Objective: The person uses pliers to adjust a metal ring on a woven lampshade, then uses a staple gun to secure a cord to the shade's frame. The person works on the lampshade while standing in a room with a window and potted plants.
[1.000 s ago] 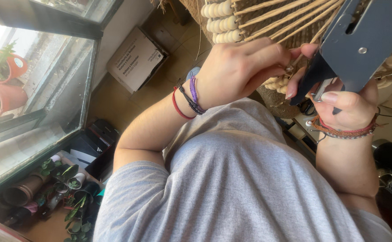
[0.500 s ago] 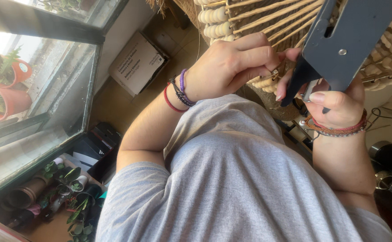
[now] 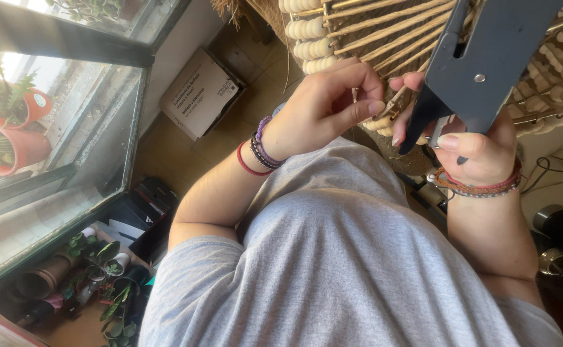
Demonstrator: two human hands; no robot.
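Staple gun (image 3: 487, 58) top cut off | right hand (image 3: 481, 151) grips | left hand (image 3: 323, 106) pinches, contents hidden

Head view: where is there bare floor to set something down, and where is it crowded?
Bare tan floor lies between the cardboard box and the window frame. Crowded: small potted plants below the window, and the woven piece where the left hand and right hand with the dark metal tool work.

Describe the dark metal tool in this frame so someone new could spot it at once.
Start at the woven cane piece along the top edge. In front of it, the right hand holds a flat blue-grey stapler-like tool. It alone is smooth metal; everything beside it is pale cane and beads.
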